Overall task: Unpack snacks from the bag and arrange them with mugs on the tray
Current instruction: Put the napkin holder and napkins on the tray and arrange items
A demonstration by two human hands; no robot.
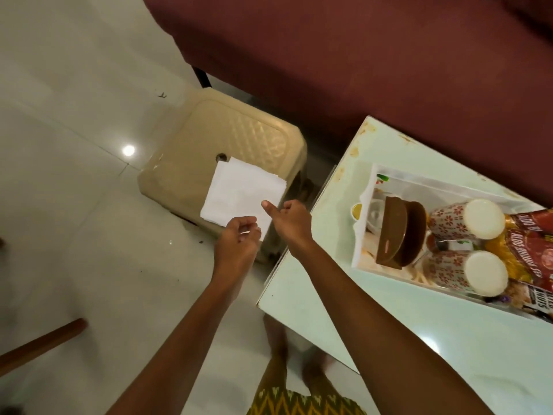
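Seen from above, a room with a pale glossy tile floor (68, 121) carrying one bright lamp reflection. Along the top, a dark red sofa (359, 64) on a black leg. In front of it, a cream plastic stool (227, 139) with a quilted pattern and a small hole in its top. On the stool's near corner, a folded white bag (239, 196), flat, overhanging the edge slightly.

Left hand (238, 239) pinching the bag's near edge between thumb and fingers. Right hand (287, 218) loosely curled, thumb stretched out and touching the bag's right corner; whether actually gripping, cannot tell.

To the right, a pale green glass worktop (314, 283), stained brown near its far edge. On it, a clear tray (363, 205) with a white scalloped end wall. Inside the tray: two brown bowls (401, 232) stacked on edge at the left end; beside them two mugs (460, 220) with a red flower pattern, lying on their sides, white bottoms showing, one behind the other; a red and yellow snack packet (529, 250) to the right of the mugs, touching them, cut off by the frame edge. Another printed packet (535, 301) at the tray's near right corner, mostly out of view.

At lower left, a brown wooden bar (39, 342) slanting across the floor. At bottom, patterned yellow cloth (299, 402) and bare feet on the tiles beside the worktop.
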